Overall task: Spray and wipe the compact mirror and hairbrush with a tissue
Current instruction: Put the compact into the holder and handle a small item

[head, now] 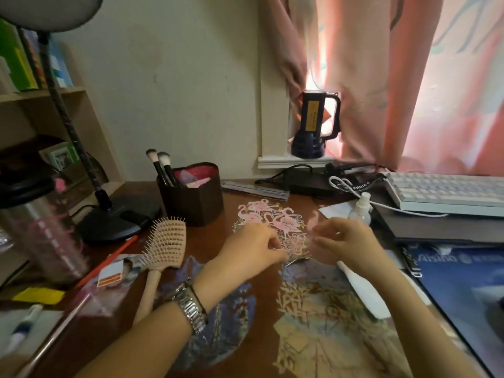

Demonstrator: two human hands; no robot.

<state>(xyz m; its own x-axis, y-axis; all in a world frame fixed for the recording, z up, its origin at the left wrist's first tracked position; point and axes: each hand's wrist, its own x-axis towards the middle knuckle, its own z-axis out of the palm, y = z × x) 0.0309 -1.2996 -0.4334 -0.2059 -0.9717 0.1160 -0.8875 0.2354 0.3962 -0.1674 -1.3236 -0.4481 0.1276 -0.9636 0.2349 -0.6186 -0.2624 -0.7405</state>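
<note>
- Both hands, left (253, 249) and right (346, 241), pinch a small flamingo-patterned compact mirror (296, 241).
- Hairbrush (163, 246) lies left of the mirror; spray bottle (361, 208) behind it.
- Risk: the light fingertip hold could let the mirror slip onto the bench (261, 290).

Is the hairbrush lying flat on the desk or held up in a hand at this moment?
Lying on the desk. The hairbrush rests left of the left hand, bristles showing, untouched by either hand.

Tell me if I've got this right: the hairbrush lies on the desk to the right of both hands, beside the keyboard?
Not quite. The head view shows the hairbrush lying on the desk to the left of both hands, near the lamp base. The keyboard sits far right.
</note>
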